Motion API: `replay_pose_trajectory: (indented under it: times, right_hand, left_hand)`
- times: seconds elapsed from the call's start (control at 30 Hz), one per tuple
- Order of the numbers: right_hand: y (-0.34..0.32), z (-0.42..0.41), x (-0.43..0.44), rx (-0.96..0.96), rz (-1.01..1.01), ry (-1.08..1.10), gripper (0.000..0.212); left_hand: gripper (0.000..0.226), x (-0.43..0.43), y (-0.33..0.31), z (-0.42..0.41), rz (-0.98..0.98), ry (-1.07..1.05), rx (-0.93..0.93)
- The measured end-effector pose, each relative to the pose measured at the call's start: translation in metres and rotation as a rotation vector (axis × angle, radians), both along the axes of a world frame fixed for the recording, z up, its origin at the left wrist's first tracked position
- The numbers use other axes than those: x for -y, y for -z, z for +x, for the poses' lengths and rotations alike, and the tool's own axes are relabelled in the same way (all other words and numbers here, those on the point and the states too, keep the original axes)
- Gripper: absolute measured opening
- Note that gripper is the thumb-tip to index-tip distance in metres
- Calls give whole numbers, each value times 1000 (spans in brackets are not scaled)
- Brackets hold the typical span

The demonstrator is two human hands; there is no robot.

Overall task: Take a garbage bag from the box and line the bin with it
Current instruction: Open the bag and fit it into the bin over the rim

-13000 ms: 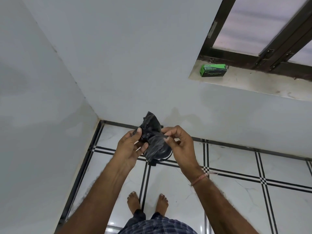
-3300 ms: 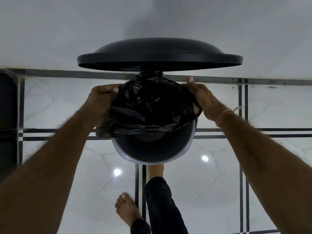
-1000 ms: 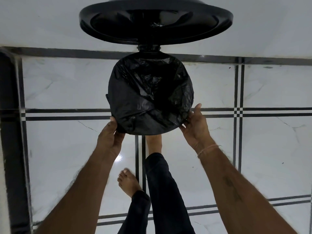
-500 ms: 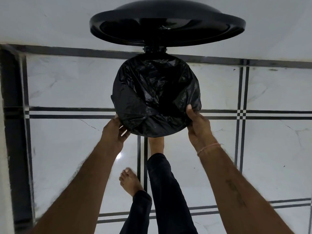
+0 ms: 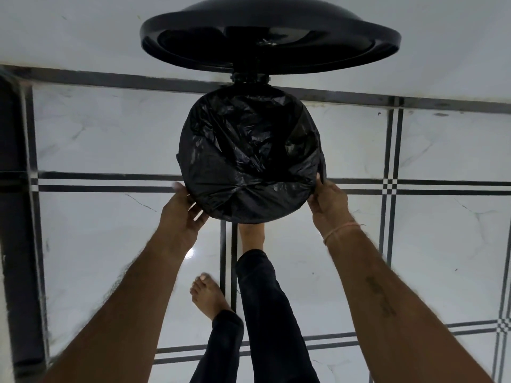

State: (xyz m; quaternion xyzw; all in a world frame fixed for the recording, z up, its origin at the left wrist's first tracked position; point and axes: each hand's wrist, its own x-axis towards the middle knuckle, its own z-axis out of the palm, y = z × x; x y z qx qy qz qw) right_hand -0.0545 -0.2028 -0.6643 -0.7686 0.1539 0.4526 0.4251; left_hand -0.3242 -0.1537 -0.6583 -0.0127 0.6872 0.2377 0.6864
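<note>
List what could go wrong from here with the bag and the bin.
1. The bag is stretched tight over the rim and bunched at the near edge; the left hand and right hand pulling it down could tear it or pop it off the far side.
2. The lid stands open while a foot reaches under the bin, probably on a pedal; if it slips, the lid may drop onto the hands.

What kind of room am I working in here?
Probably an indoor room in a home, near a wall: glossy white floor tiles with black border lines, a plain white wall, and a pedal bin with its lid raised.
</note>
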Motion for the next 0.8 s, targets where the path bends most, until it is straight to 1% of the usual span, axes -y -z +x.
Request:
replay_pose_trajectory:
  times: [0.03,0.07,0.1,0.13,0.2,0.27,0.37,0.5,0.53,0.63,0.67,0.7,0.73,0.77,0.8]
  right_hand:
    - [-2,-1,2,-25,49,31,22]
    - [-4,-1,4,-52,118,60,20]
    - [-5,0,8,-78,185,68,22]
    - [-6,2,11,-97,237,54,24]
    - [-5,2,17,-111,295,-3,20]
    - [-7,-3,18,-95,315,-23,15]
    - [-8,-11,14,-44,299,-11,13]
    - [-11,-9,9,26,248,-58,21]
    - [-14,-6,8,17,218,-97,26]
    - [-18,6,6,-52,57,-240,48]
    - [-18,7,5,-23,-7,-262,51]
    - [-19,6,5,93,-80,-298,50]
    - [-21,4,5,334,-124,-369,46]
    - [-27,-3,5,625,-80,-468,40]
    - [-36,-15,2,845,78,-582,35]
  left_hand:
    - [56,-1,-2,-2,27,-15,29]
    - [61,-2,-3,-3,56,-12,47]
    - [56,-4,-5,-4,86,10,55]
    - [46,-6,-5,-5,110,41,50]
    - [29,-8,-2,-5,131,50,21]
    - [25,-9,1,-5,121,-1,10]
    - [27,-12,5,-3,82,-34,-10]
    - [29,-15,5,2,35,-19,-69]
    - [32,-16,5,2,40,-22,-62]
    - [52,-19,0,1,97,-15,5]
    - [53,-19,-1,1,120,2,5]
    - [50,-20,-3,0,141,23,-4]
    - [46,-20,-4,0,161,45,-18]
    - [43,-21,-5,0,176,53,-26]
    - [41,-21,-6,0,191,59,-34]
